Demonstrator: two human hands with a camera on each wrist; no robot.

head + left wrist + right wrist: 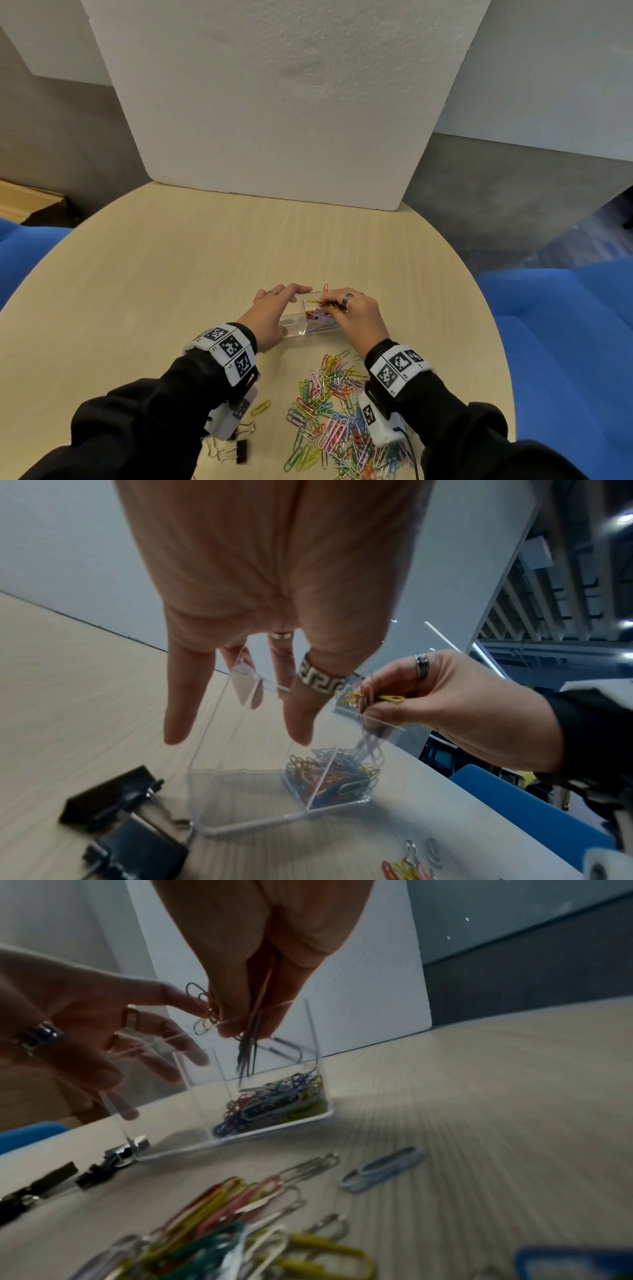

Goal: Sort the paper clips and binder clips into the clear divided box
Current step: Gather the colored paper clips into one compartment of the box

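Note:
The clear divided box (294, 324) stands mid-table. Its right compartment holds coloured paper clips (320, 315); the left one looks bare. My left hand (284, 301) rests on the box's left part with straight fingers (174, 710). Above the right compartment, my right hand (337, 308) pinches a bunch of paper clips (363, 696), some of which hang down into it. A big pile of loose paper clips (335, 411) lies near me. Black binder clips (239, 448) lie at the near left, partly hidden by my left wrist.
A white foam board (274, 102) stands upright at the far edge of the round wooden table (171, 274). Blue seats (565, 325) flank the table on both sides. One yellow paper clip (261, 407) lies apart from the pile.

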